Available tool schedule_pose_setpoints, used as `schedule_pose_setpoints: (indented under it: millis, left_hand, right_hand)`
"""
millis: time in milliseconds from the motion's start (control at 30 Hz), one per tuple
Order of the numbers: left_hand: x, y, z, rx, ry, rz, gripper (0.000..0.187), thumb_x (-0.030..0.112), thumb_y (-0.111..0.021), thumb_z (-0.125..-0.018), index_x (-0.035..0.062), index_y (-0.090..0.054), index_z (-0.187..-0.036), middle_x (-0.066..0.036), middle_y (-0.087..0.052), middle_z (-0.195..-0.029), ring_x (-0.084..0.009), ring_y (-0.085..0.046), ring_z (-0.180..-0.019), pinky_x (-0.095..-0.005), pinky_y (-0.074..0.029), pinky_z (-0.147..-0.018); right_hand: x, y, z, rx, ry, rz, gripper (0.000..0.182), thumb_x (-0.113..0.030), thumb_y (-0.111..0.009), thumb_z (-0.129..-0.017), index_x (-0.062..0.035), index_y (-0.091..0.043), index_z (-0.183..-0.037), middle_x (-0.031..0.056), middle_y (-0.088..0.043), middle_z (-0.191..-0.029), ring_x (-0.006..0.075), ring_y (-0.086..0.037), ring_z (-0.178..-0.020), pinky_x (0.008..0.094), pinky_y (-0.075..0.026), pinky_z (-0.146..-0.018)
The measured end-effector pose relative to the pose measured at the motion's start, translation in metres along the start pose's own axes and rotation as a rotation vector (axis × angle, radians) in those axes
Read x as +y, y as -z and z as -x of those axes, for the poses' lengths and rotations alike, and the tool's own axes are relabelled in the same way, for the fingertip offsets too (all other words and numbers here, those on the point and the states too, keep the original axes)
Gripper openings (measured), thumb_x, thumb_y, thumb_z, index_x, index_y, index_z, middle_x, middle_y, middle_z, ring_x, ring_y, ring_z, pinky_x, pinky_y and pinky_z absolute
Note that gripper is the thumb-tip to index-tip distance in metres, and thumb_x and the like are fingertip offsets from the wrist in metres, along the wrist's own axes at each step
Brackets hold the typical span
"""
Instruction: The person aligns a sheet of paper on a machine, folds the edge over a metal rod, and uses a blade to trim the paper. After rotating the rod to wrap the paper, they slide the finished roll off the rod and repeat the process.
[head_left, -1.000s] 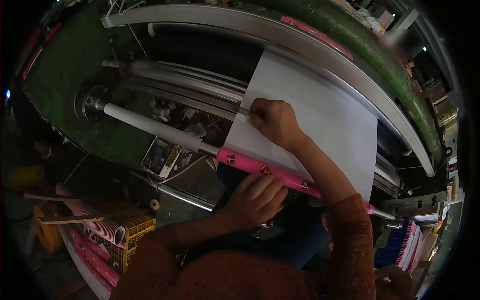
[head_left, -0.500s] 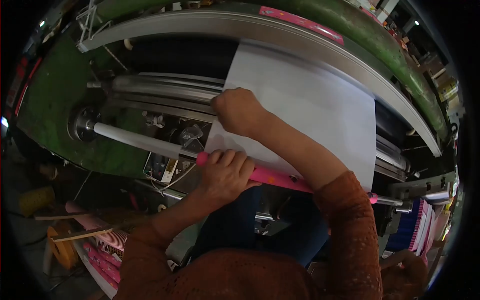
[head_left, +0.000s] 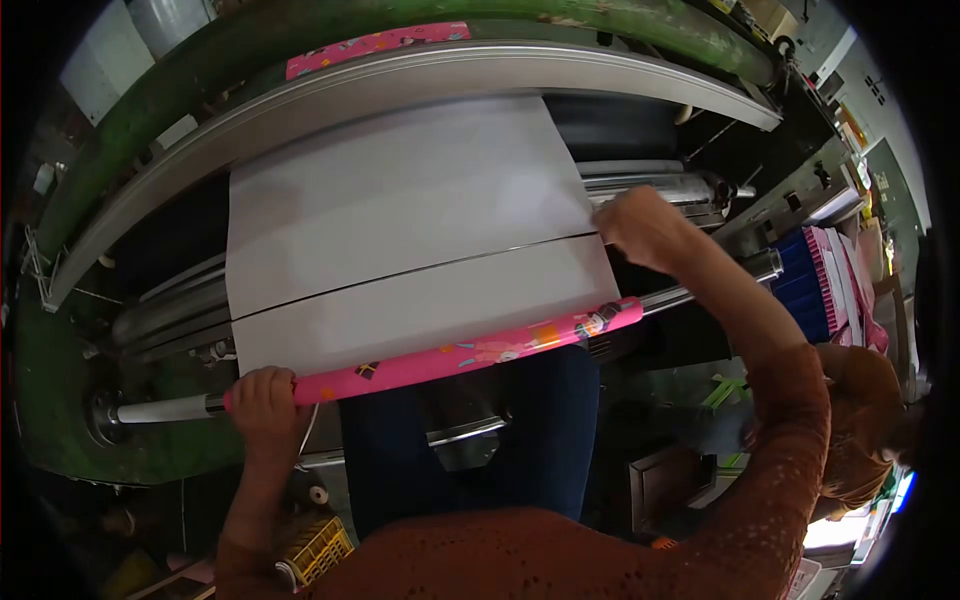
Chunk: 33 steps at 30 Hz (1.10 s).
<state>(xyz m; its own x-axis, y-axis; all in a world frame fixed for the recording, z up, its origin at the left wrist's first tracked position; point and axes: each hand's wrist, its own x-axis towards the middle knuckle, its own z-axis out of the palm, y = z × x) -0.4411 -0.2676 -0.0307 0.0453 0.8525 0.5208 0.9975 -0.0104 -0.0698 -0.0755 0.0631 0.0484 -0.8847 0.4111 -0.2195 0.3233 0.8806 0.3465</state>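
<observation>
A pink patterned roll (head_left: 470,352) lies across a metal shaft (head_left: 665,298) in front of my knees. White sheet material (head_left: 390,220) runs from the roll up under a metal crossbar, and a dark straight gap (head_left: 415,271) now divides it from side to side. My left hand (head_left: 265,398) is wrapped over the left end of the roll. At the sheet's right edge, where the gap ends, my right hand (head_left: 645,228) is closed; anything inside its fingers is hidden.
A metal crossbar (head_left: 420,78) arches above the sheet, with a green roller (head_left: 300,40) behind it. Another person (head_left: 855,425) is at the lower right, beside stacked blue and pink material (head_left: 815,280). A yellow crate (head_left: 318,550) stands at the lower left.
My right hand has moved from the sheet's left edge to its right edge. A gap now crosses the sheet. The view has turned, while my left hand stays on the roll's left end.
</observation>
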Motion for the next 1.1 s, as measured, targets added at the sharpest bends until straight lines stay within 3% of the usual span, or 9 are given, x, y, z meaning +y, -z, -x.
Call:
schedule_pose_setpoints:
  millis: [67,133,233,533,733,867,933,967,1100]
  left_hand:
    - [-0.001,0.001,-0.001,-0.046,-0.015,-0.039,0.045,0.013,-0.076,-0.062,0.0048,-0.053,-0.1,-0.012,-0.057,-0.094,-0.0328,-0.057,-0.087,-0.045,-0.045,-0.078]
    - [-0.004,0.003,-0.001,-0.084,-0.029,-0.025,0.047,0.013,-0.077,-0.061,0.0045,-0.053,-0.1,-0.012,-0.057,-0.093,-0.0327,-0.056,-0.087,-0.0444,-0.045,-0.077]
    - [0.026,0.001,-0.021,-0.164,-0.062,0.001,0.048,0.015,-0.079,-0.061,0.0044,-0.052,-0.099,-0.012,-0.056,-0.091,-0.0323,-0.056,-0.085,-0.0433,-0.044,-0.075]
    - [0.261,-0.071,-0.161,-0.05,-0.251,0.006,0.019,0.025,-0.063,-0.079,0.01,-0.052,-0.084,-0.005,-0.054,-0.077,-0.0207,-0.057,-0.073,-0.0355,-0.045,-0.065]
    - [0.41,-0.113,-0.244,-0.026,-0.26,0.195,0.023,0.023,-0.063,-0.069,0.008,-0.052,-0.083,-0.005,-0.052,-0.071,-0.0183,-0.052,-0.059,-0.0324,-0.038,-0.051]
    - [0.449,-0.106,-0.266,-0.12,-0.412,0.393,0.043,0.026,-0.06,-0.078,0.0,-0.054,-0.112,-0.016,-0.054,-0.11,-0.0283,-0.05,-0.109,-0.0401,-0.041,-0.092]
    - [0.441,-0.11,-0.239,0.394,-0.403,0.536,0.046,0.021,-0.058,-0.08,0.0007,-0.052,-0.121,-0.017,-0.053,-0.121,-0.0327,-0.046,-0.118,-0.0436,-0.037,-0.102]
    - [0.432,-0.104,-0.222,0.276,-0.413,0.694,0.046,0.017,-0.057,-0.08,0.0022,-0.052,-0.123,-0.015,-0.051,-0.128,-0.0333,-0.044,-0.123,-0.0454,-0.032,-0.108]
    - [0.332,-0.102,-0.119,0.096,-0.627,0.563,0.037,0.019,-0.06,-0.081,0.002,-0.057,-0.114,-0.01,-0.055,-0.12,-0.0277,-0.046,-0.12,-0.0448,-0.035,-0.104]
  right_hand:
    - [0.024,0.001,0.044,0.158,-0.162,0.047,0.006,-0.007,-0.061,-0.077,-0.0031,-0.057,-0.074,0.0108,-0.059,-0.071,0.0305,-0.062,-0.067,0.0398,-0.05,-0.058]
    - [-0.005,0.039,0.065,0.629,-0.19,-0.24,0.009,-0.001,-0.066,-0.073,-0.0011,-0.057,-0.076,0.0117,-0.058,-0.07,0.0303,-0.061,-0.066,0.0382,-0.049,-0.058]
    - [-0.061,0.042,0.071,0.965,-0.169,-0.599,0.013,-0.002,-0.067,-0.073,-0.0052,-0.057,-0.079,0.0088,-0.058,-0.071,0.0301,-0.06,-0.066,0.0368,-0.049,-0.058]
    - [-0.108,-0.02,0.115,1.044,-0.509,-1.027,0.013,0.002,-0.069,-0.075,-0.0025,-0.064,-0.086,0.0115,-0.06,-0.073,0.0283,-0.06,-0.062,0.0331,-0.047,-0.054]
    - [-0.1,-0.064,0.173,1.261,-0.873,-1.15,0.004,0.005,-0.063,-0.085,0.0034,-0.062,-0.089,0.0014,-0.062,-0.078,0.0057,-0.054,-0.067,0.0195,-0.045,-0.064]
    - [-0.09,-0.046,0.183,1.57,-0.949,-1.205,0.008,-0.005,-0.06,-0.093,0.002,-0.058,-0.096,0.0055,-0.064,-0.085,0.0092,-0.059,-0.075,0.0213,-0.048,-0.072]
    - [-0.085,-0.033,0.171,1.585,-0.824,-1.216,0.009,-0.006,-0.061,-0.092,0.0019,-0.058,-0.095,0.0052,-0.064,-0.084,0.009,-0.059,-0.075,0.0211,-0.048,-0.071]
    - [-0.084,-0.026,0.159,1.537,-0.798,-1.183,0.008,-0.005,-0.061,-0.092,0.0011,-0.058,-0.095,0.0046,-0.064,-0.082,0.0084,-0.059,-0.074,0.0209,-0.047,-0.07]
    - [-0.076,0.005,0.077,1.311,-0.535,-1.439,0.003,-0.002,-0.061,-0.091,0.0004,-0.059,-0.091,0.0011,-0.062,-0.08,0.0067,-0.058,-0.072,0.0198,-0.046,-0.068]
